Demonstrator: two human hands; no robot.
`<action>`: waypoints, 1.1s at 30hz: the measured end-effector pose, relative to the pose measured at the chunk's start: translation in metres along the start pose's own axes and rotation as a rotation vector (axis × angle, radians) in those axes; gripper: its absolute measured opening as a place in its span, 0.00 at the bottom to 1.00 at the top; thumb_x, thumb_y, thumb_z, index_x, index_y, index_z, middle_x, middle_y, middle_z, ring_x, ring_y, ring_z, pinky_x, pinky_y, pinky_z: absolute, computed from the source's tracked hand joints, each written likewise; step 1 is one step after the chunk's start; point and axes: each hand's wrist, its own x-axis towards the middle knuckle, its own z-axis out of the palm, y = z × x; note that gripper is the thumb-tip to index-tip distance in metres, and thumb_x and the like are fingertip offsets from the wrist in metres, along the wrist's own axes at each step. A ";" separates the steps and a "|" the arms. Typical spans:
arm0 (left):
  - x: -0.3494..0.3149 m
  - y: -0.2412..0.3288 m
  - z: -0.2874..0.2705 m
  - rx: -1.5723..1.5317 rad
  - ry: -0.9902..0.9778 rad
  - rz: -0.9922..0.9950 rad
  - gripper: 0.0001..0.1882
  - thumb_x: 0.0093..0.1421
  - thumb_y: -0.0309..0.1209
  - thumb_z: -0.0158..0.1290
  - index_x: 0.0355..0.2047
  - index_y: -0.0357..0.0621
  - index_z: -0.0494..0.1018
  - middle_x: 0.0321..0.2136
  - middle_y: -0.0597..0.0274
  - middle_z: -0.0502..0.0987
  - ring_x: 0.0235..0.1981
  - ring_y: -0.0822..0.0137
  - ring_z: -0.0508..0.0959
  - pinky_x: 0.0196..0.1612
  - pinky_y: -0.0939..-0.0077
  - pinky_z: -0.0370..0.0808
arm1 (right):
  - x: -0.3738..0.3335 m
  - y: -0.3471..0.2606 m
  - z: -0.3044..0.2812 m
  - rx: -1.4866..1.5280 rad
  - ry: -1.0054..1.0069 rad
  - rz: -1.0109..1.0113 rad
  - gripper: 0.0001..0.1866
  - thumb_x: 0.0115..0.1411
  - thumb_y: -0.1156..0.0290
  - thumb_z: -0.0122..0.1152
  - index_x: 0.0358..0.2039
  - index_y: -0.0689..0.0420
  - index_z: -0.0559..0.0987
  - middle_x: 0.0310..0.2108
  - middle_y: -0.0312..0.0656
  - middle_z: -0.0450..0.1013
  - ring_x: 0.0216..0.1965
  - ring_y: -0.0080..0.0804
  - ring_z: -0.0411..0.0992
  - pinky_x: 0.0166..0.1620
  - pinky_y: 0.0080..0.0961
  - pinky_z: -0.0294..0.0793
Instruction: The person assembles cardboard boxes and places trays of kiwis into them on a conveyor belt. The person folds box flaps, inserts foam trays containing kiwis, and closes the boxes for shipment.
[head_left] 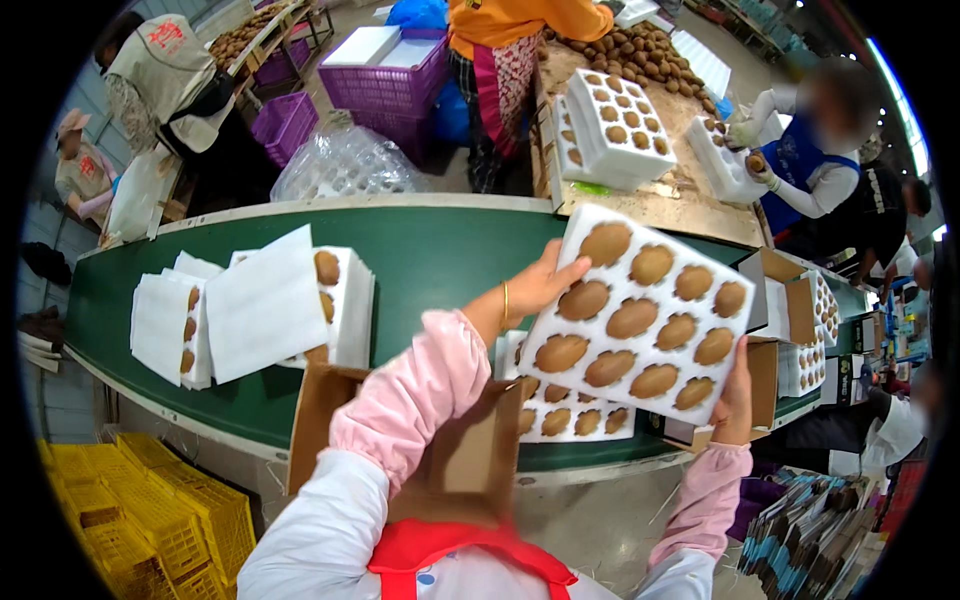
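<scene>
Kiwifruit point(632, 318) in three rows of four fill the white foam tray point(660, 297) that I hold tilted above the green belt point(450, 240). My left hand point(535, 288) is half closed on its left edge, thumb on the top face, other fingers hidden. My right hand point(735, 400) curls partly round the right edge, near the lower corner. Another filled tray point(580, 438) shows beneath; an open cardboard box point(470, 445) sits close to me.

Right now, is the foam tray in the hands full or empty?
Full: all twelve pockets of the foam tray show a brown fruit, none bare.
</scene>
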 end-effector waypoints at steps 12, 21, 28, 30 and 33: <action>-0.286 0.009 -0.087 -0.278 0.330 -0.186 0.29 0.63 0.35 0.40 0.61 0.44 0.42 0.57 0.60 0.54 0.57 0.68 0.55 0.58 0.72 0.54 | -0.119 0.152 0.170 0.023 -0.021 0.138 0.27 0.63 0.52 0.37 0.54 0.61 0.58 0.50 0.46 0.63 0.50 0.36 0.64 0.52 0.33 0.63; -0.365 -0.105 -0.111 -0.040 0.602 -0.134 0.29 0.62 0.43 0.42 0.59 0.45 0.48 0.54 0.60 0.59 0.53 0.67 0.60 0.54 0.70 0.61 | -0.141 0.250 0.182 -0.286 -0.132 0.046 0.21 0.65 0.61 0.33 0.54 0.61 0.58 0.48 0.44 0.62 0.48 0.29 0.61 0.51 0.25 0.60; -0.375 -0.107 -0.136 0.031 0.443 -0.217 0.27 0.59 0.33 0.46 0.57 0.42 0.51 0.50 0.57 0.62 0.51 0.65 0.62 0.55 0.72 0.58 | -0.150 0.284 0.160 -0.437 -0.027 -0.067 0.24 0.61 0.67 0.36 0.58 0.59 0.52 0.53 0.45 0.57 0.52 0.33 0.59 0.54 0.28 0.60; -0.373 -0.089 -0.131 -0.388 0.353 -0.329 0.28 0.57 0.28 0.48 0.57 0.44 0.52 0.50 0.58 0.63 0.51 0.64 0.63 0.55 0.71 0.58 | -0.143 0.292 0.147 -0.422 0.031 -0.085 0.26 0.57 0.70 0.39 0.56 0.62 0.54 0.54 0.46 0.56 0.54 0.34 0.56 0.56 0.27 0.55; -0.376 -0.109 -0.139 -0.499 0.401 -0.432 0.24 0.46 0.25 0.46 0.47 0.40 0.63 0.42 0.60 0.70 0.45 0.62 0.69 0.51 0.67 0.64 | -0.133 0.305 0.148 -0.441 0.114 -0.066 0.26 0.53 0.73 0.39 0.54 0.61 0.59 0.51 0.46 0.60 0.51 0.34 0.61 0.54 0.27 0.58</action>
